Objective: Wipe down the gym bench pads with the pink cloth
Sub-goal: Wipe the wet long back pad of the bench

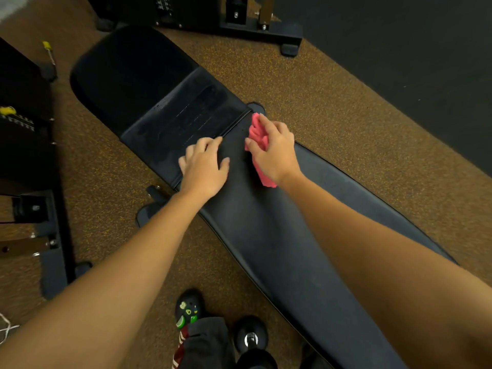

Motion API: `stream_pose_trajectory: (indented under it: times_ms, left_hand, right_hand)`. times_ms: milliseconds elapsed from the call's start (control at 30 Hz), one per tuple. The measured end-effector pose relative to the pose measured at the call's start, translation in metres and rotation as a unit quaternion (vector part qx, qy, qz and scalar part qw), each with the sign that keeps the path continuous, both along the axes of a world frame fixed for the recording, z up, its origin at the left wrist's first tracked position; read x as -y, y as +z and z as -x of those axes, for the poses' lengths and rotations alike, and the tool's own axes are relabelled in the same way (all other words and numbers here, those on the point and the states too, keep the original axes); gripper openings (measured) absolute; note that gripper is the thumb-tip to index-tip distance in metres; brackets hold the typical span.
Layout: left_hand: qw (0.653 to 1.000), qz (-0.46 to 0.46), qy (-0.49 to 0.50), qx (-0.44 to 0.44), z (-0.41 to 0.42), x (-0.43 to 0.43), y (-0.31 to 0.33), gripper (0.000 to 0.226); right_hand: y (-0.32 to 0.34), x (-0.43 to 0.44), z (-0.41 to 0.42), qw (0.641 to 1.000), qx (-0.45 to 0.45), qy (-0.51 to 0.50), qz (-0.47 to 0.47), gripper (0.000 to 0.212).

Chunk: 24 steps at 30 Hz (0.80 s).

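A black gym bench runs diagonally across the floor. Its long back pad lies near me and its shorter seat pad lies farther away, with a narrow gap between them. My right hand presses a crumpled pink cloth onto the far end of the long pad, close to the gap and the right edge. My left hand rests flat on the same pad beside it, fingers spread, fingertips reaching the gap. Streaky marks show on the near part of the seat pad.
Speckled brown rubber floor surrounds the bench. Black machine frames stand at the left and at the top. A dumbbell and my shoe sit by the bench's near side. A dark mat lies at the upper right.
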<state>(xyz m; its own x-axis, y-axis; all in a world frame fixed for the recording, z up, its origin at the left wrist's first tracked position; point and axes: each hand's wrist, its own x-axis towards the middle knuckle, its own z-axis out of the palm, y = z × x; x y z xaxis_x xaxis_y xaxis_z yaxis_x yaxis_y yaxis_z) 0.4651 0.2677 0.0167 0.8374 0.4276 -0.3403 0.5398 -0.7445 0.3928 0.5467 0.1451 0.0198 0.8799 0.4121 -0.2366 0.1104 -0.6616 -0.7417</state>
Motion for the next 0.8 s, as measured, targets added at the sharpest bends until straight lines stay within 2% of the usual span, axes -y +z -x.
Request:
stream_pose_trajectory:
  times_ms: [133, 233, 367, 533, 667, 800]
  left_hand:
    - [0.987, -0.056, -0.079, -0.129, 0.002, -0.012, -0.004, 0.099]
    - [0.976, -0.053, -0.106, -0.185, -0.002, -0.007, -0.007, 0.113]
    - [0.972, -0.053, -0.097, -0.208, -0.008, -0.006, -0.011, 0.118]
    - [0.968, -0.069, -0.103, -0.219, -0.006, -0.003, -0.011, 0.118]
    - [0.965, -0.081, -0.103, -0.229, -0.009, 0.000, -0.010, 0.117]
    - [0.963, -0.085, -0.104, -0.234, -0.010, -0.002, -0.011, 0.118]
  right_hand:
    - [-0.017, -0.010, 0.001, 0.973, 0.100, 0.142, 0.155, 0.056]
    - [-0.025, -0.022, -0.001, 0.939, 0.138, 0.196, 0.246, 0.053]
    - [-0.031, -0.033, -0.014, 0.930, 0.138, 0.186, 0.285, 0.053]
    - [-0.030, -0.038, -0.006, 0.939, 0.107, 0.149, 0.290, 0.052]
    - [-0.031, -0.028, 0.020, 0.932, 0.128, 0.167, 0.295, 0.051]
    - [-0.032, -0.027, -0.001, 0.924, 0.144, 0.159, 0.317, 0.050]
